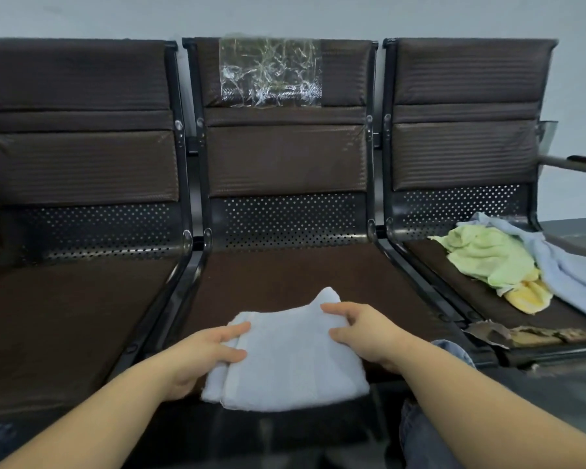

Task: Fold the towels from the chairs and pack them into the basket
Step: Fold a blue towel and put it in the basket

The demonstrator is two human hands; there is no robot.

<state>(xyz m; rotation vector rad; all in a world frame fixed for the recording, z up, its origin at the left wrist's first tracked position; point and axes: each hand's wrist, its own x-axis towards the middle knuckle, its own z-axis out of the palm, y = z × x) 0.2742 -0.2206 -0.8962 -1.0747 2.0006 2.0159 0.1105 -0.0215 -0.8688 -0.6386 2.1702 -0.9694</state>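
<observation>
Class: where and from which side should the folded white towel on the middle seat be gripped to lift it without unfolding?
Probably grip the folded white towel at its two side edges, one hand from each side, fingers under and thumbs on top. Its layers lie flat and stacked, so pinching both sides keeps them together.

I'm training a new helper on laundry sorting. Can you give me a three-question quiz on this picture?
1. True or false: the folded white towel lies on the middle chair.
2. Which chair holds the unfolded towels: A left, B middle, C right?
3. Name the colour of the towel on top of the yellow towel.

Key: 1 true. 2 C, the right chair. 3 Green: the green towel. The left hand and right hand hold the folded one.
</observation>
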